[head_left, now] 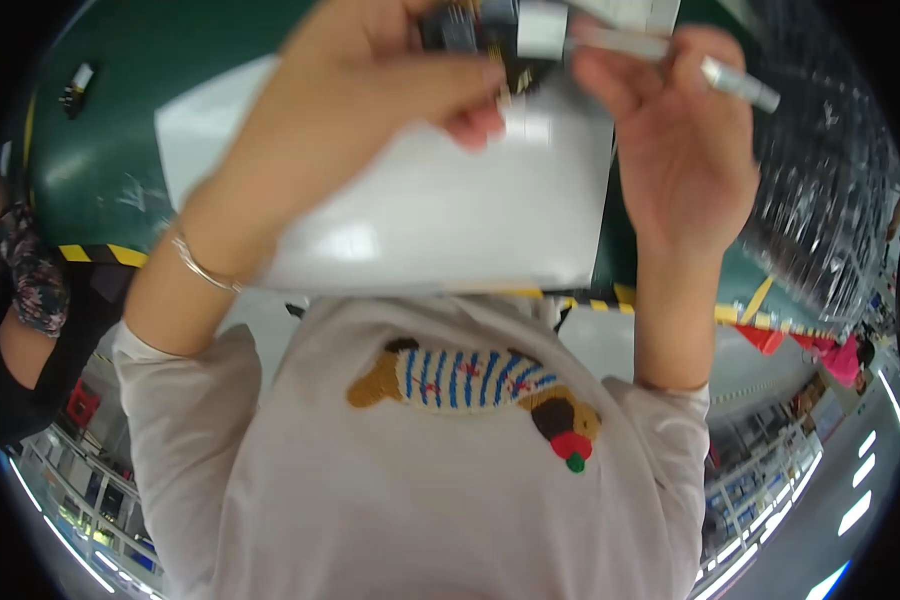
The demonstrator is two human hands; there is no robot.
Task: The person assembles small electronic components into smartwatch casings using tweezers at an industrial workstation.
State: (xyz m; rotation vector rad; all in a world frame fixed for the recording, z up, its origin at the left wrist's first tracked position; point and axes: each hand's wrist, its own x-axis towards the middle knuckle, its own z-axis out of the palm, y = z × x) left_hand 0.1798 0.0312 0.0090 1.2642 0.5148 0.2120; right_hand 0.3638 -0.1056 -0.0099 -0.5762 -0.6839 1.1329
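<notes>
At the top of the head view, my left hand is closed on a dark electronic part, its thumb lying along the part's near side. A small white square lies against the part's right side; whether it is stuck on, I cannot tell. My right hand grips a slim white pen-shaped tool, whose other end reaches left toward the white square. Motion blur hides the tool's tip and any contact. Below both hands lies a glossy white sheet.
The green table has a black-and-yellow striped edge. At far left lies a small black part with a white piece. Clear plastic-wrapped material covers the right side. A person's patterned sleeve shows at the left rim.
</notes>
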